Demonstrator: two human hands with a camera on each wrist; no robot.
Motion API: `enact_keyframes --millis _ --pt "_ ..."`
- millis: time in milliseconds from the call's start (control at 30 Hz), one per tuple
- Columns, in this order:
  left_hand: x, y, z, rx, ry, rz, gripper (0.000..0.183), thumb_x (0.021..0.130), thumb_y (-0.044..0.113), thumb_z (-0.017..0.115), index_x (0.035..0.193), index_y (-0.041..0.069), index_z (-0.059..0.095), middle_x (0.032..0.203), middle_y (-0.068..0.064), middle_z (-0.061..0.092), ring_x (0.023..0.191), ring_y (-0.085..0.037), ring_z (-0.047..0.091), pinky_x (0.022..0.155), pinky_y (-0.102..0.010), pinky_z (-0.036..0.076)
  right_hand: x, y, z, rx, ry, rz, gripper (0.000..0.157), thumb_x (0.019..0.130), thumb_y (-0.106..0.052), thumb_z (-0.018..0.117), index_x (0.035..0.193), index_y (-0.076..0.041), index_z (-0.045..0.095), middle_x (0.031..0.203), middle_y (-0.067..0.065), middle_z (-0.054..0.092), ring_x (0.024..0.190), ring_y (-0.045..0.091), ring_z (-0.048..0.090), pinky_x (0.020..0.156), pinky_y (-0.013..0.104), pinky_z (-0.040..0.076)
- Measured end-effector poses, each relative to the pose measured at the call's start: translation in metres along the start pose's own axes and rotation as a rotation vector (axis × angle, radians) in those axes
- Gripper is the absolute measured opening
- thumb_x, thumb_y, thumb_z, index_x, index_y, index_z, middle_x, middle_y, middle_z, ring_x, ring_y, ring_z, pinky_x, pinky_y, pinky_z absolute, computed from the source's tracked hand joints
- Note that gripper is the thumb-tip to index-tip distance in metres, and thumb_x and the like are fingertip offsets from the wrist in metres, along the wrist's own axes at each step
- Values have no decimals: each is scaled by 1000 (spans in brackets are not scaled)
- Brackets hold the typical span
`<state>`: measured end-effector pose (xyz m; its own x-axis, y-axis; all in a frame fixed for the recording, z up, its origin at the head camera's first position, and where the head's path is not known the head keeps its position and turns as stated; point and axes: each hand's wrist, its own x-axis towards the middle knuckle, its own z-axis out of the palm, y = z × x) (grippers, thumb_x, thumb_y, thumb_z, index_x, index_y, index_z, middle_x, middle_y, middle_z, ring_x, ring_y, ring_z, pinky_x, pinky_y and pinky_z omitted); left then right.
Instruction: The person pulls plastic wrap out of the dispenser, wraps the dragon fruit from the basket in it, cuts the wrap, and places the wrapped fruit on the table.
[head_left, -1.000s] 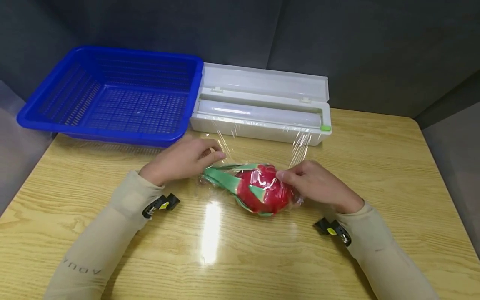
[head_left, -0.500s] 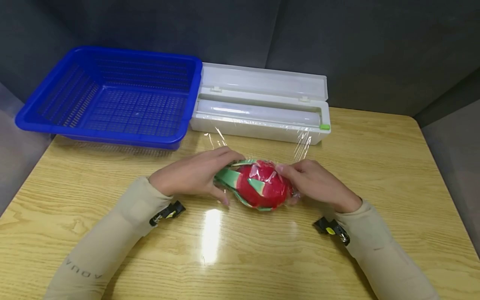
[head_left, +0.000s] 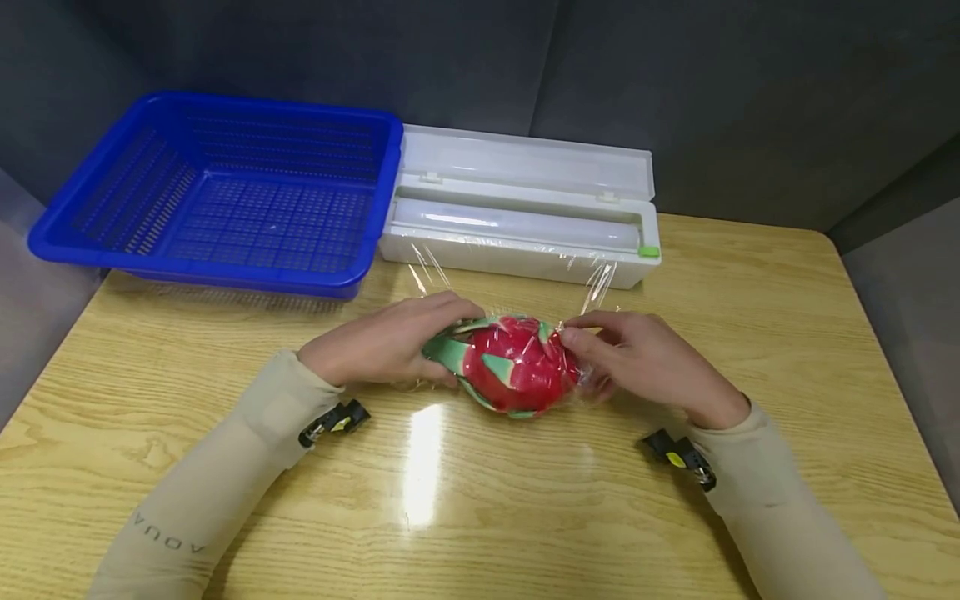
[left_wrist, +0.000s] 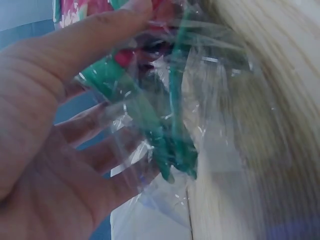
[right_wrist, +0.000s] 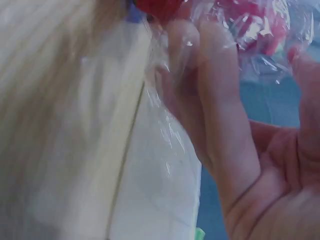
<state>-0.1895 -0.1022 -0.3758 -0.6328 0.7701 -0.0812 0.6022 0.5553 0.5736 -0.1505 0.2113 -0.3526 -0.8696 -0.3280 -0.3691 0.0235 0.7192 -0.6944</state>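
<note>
A red dragon fruit (head_left: 517,367) with green leafy scales lies on its side, wrapped in clear cling film (left_wrist: 225,100). My left hand (head_left: 397,340) grips its leafy end through the film, thumb on one side and fingers on the other. In the left wrist view the green leaf tips (left_wrist: 182,157) stick out inside loose, crinkled film. My right hand (head_left: 637,354) is at the fruit's round end, thumb and forefinger pinching the film there. Film covers some right fingers (right_wrist: 217,75) in the right wrist view. A sheet of film still runs from the fruit back to the dispenser.
Behind the fruit stands a white cling film dispenser (head_left: 517,260) with its lid up and the roll (head_left: 517,225) showing. To its left is a blue plastic basket (head_left: 217,268). All stand on a wooden table (head_left: 495,508) before dark grey panels.
My left hand has moved right, from the film beside the leaves onto the leafy end. The fruit has shifted slightly left and turned a little. My right fingers have shifted their hold at the round end.
</note>
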Motion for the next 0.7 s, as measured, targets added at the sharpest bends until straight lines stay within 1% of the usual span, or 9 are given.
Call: enact_keyframes --millis 133,200,267,333,367,467,533,567,700 --pt "0 0 0 13 1 6 77 81 36 88 147 16 53 141 -1 61 131 -20 59 115 -43 50 -7 -2 -8 -95 118 -14 55 98 -56 64 130 -12 68 103 10 77 71 15 72 66 31 61" --pt "0 1 0 19 1 7 77 82 36 87 148 16 52 142 -2 61 131 -20 59 114 -43 50 -12 -4 -11 -166 194 -29 46 95 -56 68 119 -17 73 96 5 76 72 16 68 65 29 56" --pt "-1 1 0 21 1 3 77 83 37 87 148 17 52 143 -2 61 131 -20 58 114 -44 50 -16 -5 -14 -210 235 -52 38 92 -54 74 108 -20 76 89 2 74 73 17 64 64 27 51" --pt "-1 1 -1 21 3 0 76 83 38 86 148 17 52 143 -1 61 130 -20 59 114 -44 50 -21 -6 -16 -223 234 -91 30 89 -47 80 102 -20 75 85 -1 73 74 16 62 64 25 50" --pt "-1 2 -1 21 3 -1 76 83 38 86 149 18 52 143 -1 61 130 -20 59 113 -44 51 -22 -6 -17 -215 216 -112 26 88 -40 82 101 -19 75 84 -2 73 74 15 63 64 24 50" --pt "-1 3 -1 20 4 -7 76 84 39 86 149 17 52 142 -2 61 129 -20 59 112 -44 51 -25 -6 -18 -163 140 -169 18 89 -19 82 105 -14 73 88 -2 76 76 9 65 67 21 54" --pt "0 3 -1 19 3 -11 77 84 39 86 149 17 52 142 -2 61 129 -21 59 111 -43 52 -25 -6 -18 -139 115 -188 17 90 -8 78 105 -11 73 92 -1 77 78 8 67 68 20 56" --pt "0 3 -1 19 2 -12 77 84 39 85 149 17 52 143 -3 61 129 -21 59 112 -43 52 -25 -6 -18 -134 115 -187 16 90 -4 75 105 -11 73 92 0 77 79 8 67 69 20 56" --pt "-1 4 -2 22 2 -10 77 85 40 84 150 16 52 143 -3 61 130 -21 59 112 -43 51 -24 -7 -17 -122 154 -145 13 93 -4 69 101 -13 74 89 3 75 77 13 66 68 21 57"
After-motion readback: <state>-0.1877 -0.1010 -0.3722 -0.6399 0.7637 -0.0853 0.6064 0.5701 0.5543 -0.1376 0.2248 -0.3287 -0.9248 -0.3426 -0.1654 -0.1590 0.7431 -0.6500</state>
